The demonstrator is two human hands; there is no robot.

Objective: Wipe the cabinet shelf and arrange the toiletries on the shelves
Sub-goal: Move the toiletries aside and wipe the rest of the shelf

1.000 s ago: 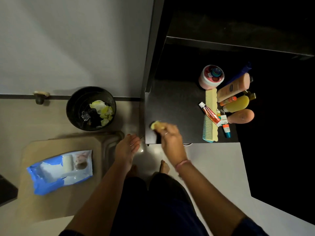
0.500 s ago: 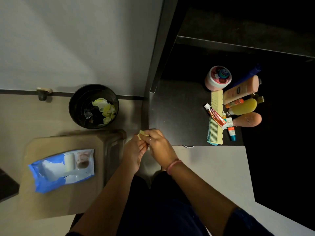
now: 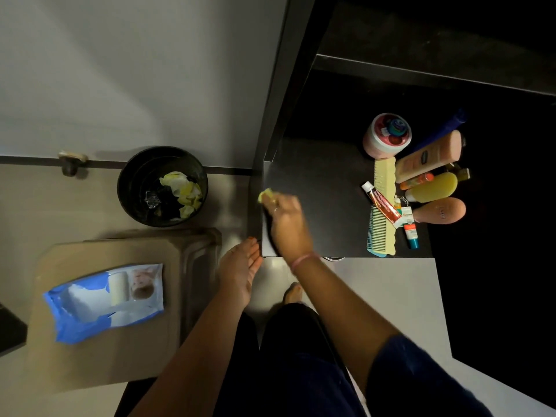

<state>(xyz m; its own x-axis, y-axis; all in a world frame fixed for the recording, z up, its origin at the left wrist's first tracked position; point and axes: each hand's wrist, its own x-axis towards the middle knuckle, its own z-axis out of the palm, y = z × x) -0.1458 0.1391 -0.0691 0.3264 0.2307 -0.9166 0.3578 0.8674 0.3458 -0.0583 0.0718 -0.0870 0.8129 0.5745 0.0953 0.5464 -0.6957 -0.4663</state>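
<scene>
Dark cabinet shelf carries your toiletries bunched at its right end, the long yellow comb nearest the bare part. Your right hand curls its fingers, blurred, round a small yellow wad of wipe at the shelf's left edge. Your left hand hangs with fingers straight, holding nothing.

Right hand fingers curled, gripping; left hand flat, fingers straight.

Yellow wipe; black shelf; blue-white packet.
</scene>
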